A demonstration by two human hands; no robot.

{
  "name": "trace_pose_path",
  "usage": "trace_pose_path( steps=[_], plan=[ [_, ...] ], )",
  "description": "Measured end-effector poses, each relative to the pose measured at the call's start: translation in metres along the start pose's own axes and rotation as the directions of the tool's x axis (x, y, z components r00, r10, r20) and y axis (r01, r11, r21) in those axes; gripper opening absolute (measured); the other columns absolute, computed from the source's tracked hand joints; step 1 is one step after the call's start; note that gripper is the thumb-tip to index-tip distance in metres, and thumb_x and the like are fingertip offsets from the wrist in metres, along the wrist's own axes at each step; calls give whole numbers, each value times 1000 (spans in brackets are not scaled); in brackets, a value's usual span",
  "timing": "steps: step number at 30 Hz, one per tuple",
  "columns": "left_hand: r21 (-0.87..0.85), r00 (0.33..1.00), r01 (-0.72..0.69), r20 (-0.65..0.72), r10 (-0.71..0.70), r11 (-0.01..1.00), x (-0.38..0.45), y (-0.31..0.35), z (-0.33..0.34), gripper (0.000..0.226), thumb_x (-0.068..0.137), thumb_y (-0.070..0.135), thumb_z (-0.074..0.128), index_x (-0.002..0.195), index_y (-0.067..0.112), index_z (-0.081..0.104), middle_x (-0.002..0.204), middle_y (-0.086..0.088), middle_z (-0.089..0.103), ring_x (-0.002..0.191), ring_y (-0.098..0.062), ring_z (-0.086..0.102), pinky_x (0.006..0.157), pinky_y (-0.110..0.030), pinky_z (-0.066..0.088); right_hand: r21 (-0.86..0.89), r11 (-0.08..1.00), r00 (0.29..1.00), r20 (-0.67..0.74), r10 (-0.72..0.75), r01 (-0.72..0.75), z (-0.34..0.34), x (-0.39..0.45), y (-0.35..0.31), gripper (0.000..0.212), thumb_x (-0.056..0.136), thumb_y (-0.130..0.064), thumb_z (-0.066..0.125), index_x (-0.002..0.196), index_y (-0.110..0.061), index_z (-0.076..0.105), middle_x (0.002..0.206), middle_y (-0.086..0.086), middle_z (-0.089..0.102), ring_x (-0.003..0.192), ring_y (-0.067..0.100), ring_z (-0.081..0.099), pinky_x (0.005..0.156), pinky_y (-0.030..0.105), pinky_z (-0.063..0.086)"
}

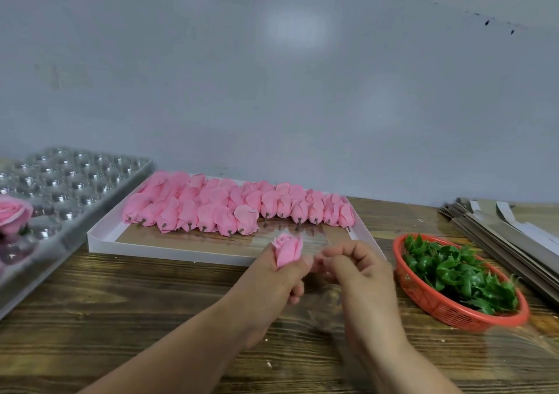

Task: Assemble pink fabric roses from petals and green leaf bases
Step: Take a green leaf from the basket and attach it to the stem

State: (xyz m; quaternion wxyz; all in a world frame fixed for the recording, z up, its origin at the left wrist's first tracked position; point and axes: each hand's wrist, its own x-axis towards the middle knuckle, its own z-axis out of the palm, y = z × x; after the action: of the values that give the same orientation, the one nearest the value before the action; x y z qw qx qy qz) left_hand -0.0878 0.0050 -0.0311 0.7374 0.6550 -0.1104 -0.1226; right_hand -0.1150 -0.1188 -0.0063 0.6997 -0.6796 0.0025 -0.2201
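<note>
Left-hand (272, 275) grip round upright pink rosebud (287, 250); tip upward

Head-worn view, down onto near table (127, 309)

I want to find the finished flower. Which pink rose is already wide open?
The open pink rose on the clear plastic tray at far left; the others are closed buds.

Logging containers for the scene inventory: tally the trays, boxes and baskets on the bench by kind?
Clear plastic blister tray: 1
White shallow box of pink rosebuds: 1
Red plastic basket of green leaf bases: 1
Total: 3
</note>
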Motion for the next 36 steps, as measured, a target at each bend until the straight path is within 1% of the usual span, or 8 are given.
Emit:
trace_pose_path(
  steps=[3,5,11,17,20,24,31,36],
  plan=[
    [-116,999,-26,-29,23,993,0,3,0,17,95,27,54,106,17,63,91,-1,73,90,-16,68,83,-35,54,-221,969,986,147,-76,108,9,-11,12,20,72,10,64,76,-9,63,72,10,65,67,17,58,68,40,50],
    [-215,998,-31,-52,21,976,-1,4,2,15,97,22,51,98,13,63,79,-1,73,77,-11,70,66,-24,55,-324,929,969,219,-110,179,15,-17,17,30,67,4,71,82,-21,63,78,-4,66,69,5,59,70,29,52],
    [-390,1000,27,5,-28,920,-5,7,10,19,98,20,50,101,7,63,84,-8,71,81,-18,69,77,-34,56,-318,914,965,158,-211,252,17,-22,16,30,73,-8,73,87,-34,67,80,-5,67,74,14,63,68,42,54],
    [-442,994,31,107,18,897,-6,9,7,35,85,29,57,109,5,61,101,-18,66,99,-28,63,99,-46,47,14,997,980,184,-74,72,14,-15,10,36,74,17,63,81,-17,71,62,2,65,60,9,56,57,19,49],
    [-452,984,27,170,56,892,-6,10,1,30,77,34,72,99,14,73,99,-11,71,100,-23,66,92,-37,53,95,994,973,221,-66,46,13,-15,9,29,75,14,66,81,-13,72,68,16,66,66,20,56,61,26,50],
    [-466,959,34,264,102,884,-3,8,-10,66,54,37,91,110,12,67,104,-13,68,105,-26,63,98,-44,48,208,976,949,317,-9,-60,15,-16,8,21,65,0,73,83,-10,73,89,24,69,82,26,64,77,33,52],
    [-333,946,-12,301,118,943,-5,14,-14,59,44,46,94,94,21,76,99,-16,62,86,-26,54,74,-35,41,411,825,846,515,141,-388,12,-14,5,32,62,7,71,94,5,66,84,23,66,65,24,64,59,29,55],
    [-183,963,-72,244,116,981,-7,19,-14,47,50,46,90,87,21,77,100,-8,70,91,-21,65,66,-30,52,415,752,791,570,224,-512,11,-11,10,36,63,5,64,97,16,58,103,26,66,81,28,64,74,37,53]
  ],
)
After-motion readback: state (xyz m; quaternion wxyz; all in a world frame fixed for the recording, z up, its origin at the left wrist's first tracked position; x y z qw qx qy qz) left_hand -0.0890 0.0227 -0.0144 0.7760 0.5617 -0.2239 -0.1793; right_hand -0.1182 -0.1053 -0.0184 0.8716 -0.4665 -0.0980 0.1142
